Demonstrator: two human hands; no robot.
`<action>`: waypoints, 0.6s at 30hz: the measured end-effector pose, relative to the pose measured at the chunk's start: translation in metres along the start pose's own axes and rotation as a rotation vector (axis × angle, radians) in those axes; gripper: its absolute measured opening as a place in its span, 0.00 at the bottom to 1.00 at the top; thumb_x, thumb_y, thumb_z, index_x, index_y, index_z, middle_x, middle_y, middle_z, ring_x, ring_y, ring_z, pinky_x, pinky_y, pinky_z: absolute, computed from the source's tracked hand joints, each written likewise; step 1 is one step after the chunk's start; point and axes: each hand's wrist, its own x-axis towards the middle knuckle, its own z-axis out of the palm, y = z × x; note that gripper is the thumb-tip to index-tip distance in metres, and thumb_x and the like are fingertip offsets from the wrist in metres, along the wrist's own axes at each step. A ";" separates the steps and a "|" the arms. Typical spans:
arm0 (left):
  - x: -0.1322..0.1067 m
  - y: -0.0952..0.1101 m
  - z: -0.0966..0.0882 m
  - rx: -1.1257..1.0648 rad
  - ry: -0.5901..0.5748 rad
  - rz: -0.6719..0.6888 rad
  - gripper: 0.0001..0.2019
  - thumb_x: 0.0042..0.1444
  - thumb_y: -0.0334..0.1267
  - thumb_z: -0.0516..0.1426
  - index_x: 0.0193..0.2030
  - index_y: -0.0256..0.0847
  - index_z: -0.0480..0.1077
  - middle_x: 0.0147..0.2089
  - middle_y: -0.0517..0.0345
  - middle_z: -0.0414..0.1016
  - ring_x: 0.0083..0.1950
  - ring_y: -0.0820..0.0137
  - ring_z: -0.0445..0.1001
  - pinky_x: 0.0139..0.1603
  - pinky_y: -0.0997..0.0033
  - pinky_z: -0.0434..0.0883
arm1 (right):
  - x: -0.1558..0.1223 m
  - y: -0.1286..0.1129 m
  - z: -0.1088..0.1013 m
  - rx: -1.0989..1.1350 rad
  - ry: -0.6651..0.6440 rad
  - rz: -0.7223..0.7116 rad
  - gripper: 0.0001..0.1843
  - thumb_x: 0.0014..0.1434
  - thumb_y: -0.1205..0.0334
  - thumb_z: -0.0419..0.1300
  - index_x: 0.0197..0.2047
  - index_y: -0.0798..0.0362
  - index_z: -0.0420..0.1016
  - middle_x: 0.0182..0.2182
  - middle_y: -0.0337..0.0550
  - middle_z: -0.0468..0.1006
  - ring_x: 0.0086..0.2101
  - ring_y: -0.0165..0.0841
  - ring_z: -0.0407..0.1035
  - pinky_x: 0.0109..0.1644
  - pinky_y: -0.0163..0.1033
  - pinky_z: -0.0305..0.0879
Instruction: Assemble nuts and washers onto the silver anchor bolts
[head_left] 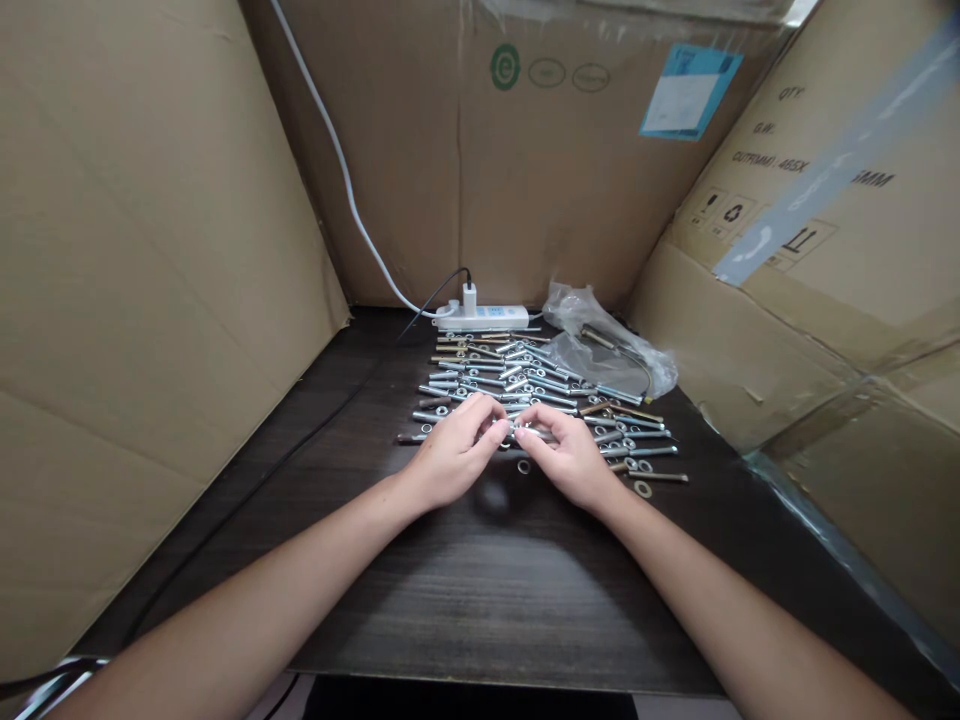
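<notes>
My left hand and my right hand meet over the near edge of the rows of metal hardware, fingertips almost touching. Between my right thumb and fingers lies a silvery bolt, mostly covered by the hand. My left thumb and index finger are pinched at its end; what small part they hold is too hidden to make out. Just below the fingertips a loose washer lies on the dark table. Around both hands are several bolts, nuts and washers, with a larger flat washer at the near right.
A white power strip with a plugged-in charger stands behind the hardware. To its right lies a clear plastic bag with metal pieces in it. Cardboard walls enclose the table. A black cable crosses the left side.
</notes>
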 end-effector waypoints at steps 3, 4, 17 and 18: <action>0.001 -0.001 0.001 0.006 -0.011 0.010 0.11 0.64 0.42 0.46 0.36 0.39 0.64 0.35 0.58 0.66 0.37 0.70 0.65 0.39 0.70 0.63 | 0.000 0.001 0.000 0.017 -0.002 0.003 0.10 0.56 0.56 0.57 0.34 0.54 0.68 0.24 0.37 0.68 0.23 0.28 0.61 0.25 0.32 0.57; 0.001 -0.001 0.002 0.006 -0.013 0.009 0.11 0.63 0.42 0.46 0.36 0.39 0.64 0.35 0.58 0.65 0.36 0.70 0.64 0.38 0.71 0.63 | 0.000 0.001 0.000 0.020 -0.003 0.000 0.10 0.56 0.55 0.57 0.35 0.54 0.68 0.26 0.39 0.70 0.24 0.28 0.62 0.26 0.32 0.58; -0.003 -0.001 0.002 -0.038 0.014 -0.020 0.09 0.58 0.33 0.50 0.46 0.40 0.63 0.33 0.60 0.62 0.33 0.72 0.63 0.34 0.72 0.63 | -0.001 0.002 0.001 0.003 0.007 -0.026 0.07 0.56 0.59 0.57 0.36 0.54 0.68 0.28 0.39 0.71 0.24 0.27 0.62 0.26 0.32 0.60; -0.003 0.000 0.002 -0.032 0.023 -0.025 0.08 0.59 0.34 0.50 0.45 0.40 0.63 0.34 0.60 0.62 0.34 0.72 0.63 0.35 0.72 0.63 | -0.001 0.002 0.001 0.004 0.010 -0.028 0.07 0.56 0.59 0.57 0.36 0.54 0.68 0.28 0.39 0.71 0.24 0.27 0.63 0.26 0.32 0.60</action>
